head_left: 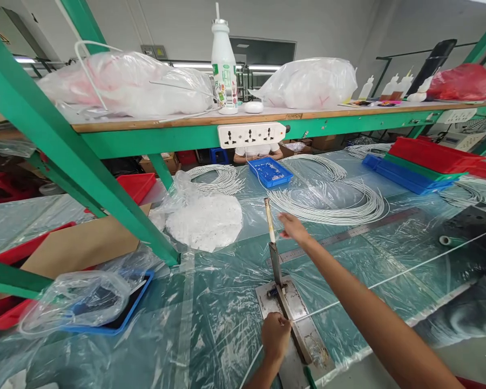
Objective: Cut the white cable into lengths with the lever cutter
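The person stands at a plastic-covered desk (210, 302) with a lever cutter (291, 319) bolted near its front edge. The left hand (276, 336) sits low at the cutter's base plate, fingers pinched together on a thin white cord (389, 276) right where it crosses the blade. That cord runs off to the right, taut, past a steel ruler (348, 233) lying flat on the desk. The right hand (292, 227) is stretched farther out beside the raised lever handle (269, 221); its fingers look loosely spread, and from here I cannot tell whether they grip the handle or only brush it.

To cut cleanly, I would judge that the cord should stay straight along the ruler and flat on the plate, with the left fingertips kept back from the blade edge before the lever comes down, and the pull made in one steady stroke.

Farther off lie coils of white cord (332, 205), a blue tray (270, 172), a bag of white pieces (204, 220) to the left, and stacked red and blue trays (421, 162) at far right.
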Action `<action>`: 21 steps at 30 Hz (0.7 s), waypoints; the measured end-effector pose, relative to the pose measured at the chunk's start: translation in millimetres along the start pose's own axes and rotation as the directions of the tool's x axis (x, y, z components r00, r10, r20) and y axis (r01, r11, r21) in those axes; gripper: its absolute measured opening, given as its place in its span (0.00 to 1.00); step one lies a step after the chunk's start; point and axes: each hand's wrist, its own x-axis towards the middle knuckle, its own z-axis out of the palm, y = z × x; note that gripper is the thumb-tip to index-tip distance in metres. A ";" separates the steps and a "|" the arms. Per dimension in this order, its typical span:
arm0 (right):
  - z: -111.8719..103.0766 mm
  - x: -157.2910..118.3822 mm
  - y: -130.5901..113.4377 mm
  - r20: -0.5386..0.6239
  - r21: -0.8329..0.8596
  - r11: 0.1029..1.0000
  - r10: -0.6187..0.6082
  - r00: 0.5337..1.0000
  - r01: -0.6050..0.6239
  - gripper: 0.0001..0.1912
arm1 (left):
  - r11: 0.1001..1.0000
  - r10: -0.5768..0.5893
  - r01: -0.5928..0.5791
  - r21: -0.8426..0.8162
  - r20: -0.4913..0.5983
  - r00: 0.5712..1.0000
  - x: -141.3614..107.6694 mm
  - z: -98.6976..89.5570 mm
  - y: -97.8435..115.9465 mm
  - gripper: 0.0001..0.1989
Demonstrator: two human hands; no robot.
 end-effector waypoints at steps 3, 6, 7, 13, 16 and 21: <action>20.6 29.4 -1.0 0.077 0.108 0.989 0.090 0.993 -0.098 0.27 | 0.999 -0.006 0.008 0.041 -0.050 0.999 0.5 3.0 -1.0 0.07; 29.5 35.2 -1.8 0.111 0.189 0.969 0.137 0.984 -0.157 0.32 | 0.999 -0.006 0.008 0.038 -0.069 0.998 -0.6 3.8 -0.2 0.07; 28.1 32.2 -2.7 0.110 0.210 0.964 0.145 0.983 -0.166 0.33 | 0.999 -0.005 0.007 0.033 -0.073 0.997 -1.7 3.5 0.8 0.07; -21.5 -50.4 3.4 0.191 0.257 0.951 0.124 0.974 -0.171 0.26 | 0.999 0.045 -0.045 0.005 -0.029 0.999 -8.2 -0.9 7.6 0.14; -48.2 -122.0 29.0 0.301 0.200 0.963 0.113 0.947 -0.178 0.19 | 0.999 0.052 -0.052 -0.006 -0.021 0.998 -6.3 -1.6 6.7 0.13; -45.9 -205.3 110.2 0.217 0.189 0.902 0.346 0.913 -0.387 0.34 | 0.999 0.046 -0.046 -0.011 -0.012 0.999 -5.4 -3.3 7.4 0.13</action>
